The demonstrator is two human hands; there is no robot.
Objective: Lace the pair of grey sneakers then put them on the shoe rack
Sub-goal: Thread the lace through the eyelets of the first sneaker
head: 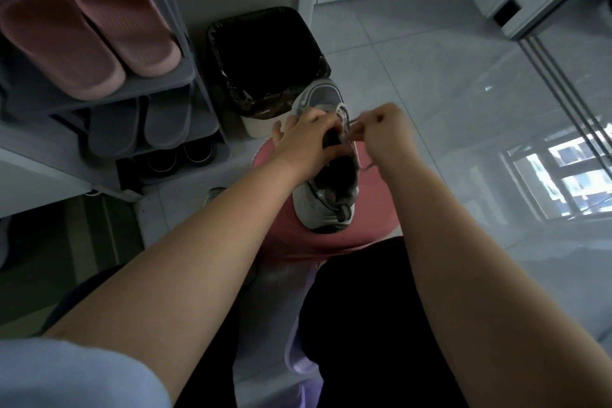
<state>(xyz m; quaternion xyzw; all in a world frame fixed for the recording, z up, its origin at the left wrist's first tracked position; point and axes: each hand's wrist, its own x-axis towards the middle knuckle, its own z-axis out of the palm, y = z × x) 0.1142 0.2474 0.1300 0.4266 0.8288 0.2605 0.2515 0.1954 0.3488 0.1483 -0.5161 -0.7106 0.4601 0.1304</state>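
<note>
Grey sneaker (pixel 326 205) on round pink stool (pixel 376 209): left hand (pixel 306 142) grips it, right hand (pixel 385 132) pinches thin lace (pixel 366 168).

A grey sneaker (pixel 326 205) stands on a round pink stool (pixel 374 219), heel toward the near edge and toe reaching past the far edge. The left hand (pixel 308 139) grips the sneaker's upper at the tongue. The right hand (pixel 384 132) pinches the lace (pixel 352 129) just beside the eyelets. Beyond the stool stands a bin (pixel 265 53) lined with a black bag. To its left, a shoe rack (pixel 185 76) carries pink slippers (pixel 99 33) on the top shelf, grey slippers (pixel 142 126) below and dark shoes (pixel 178 159) lowest.
</note>
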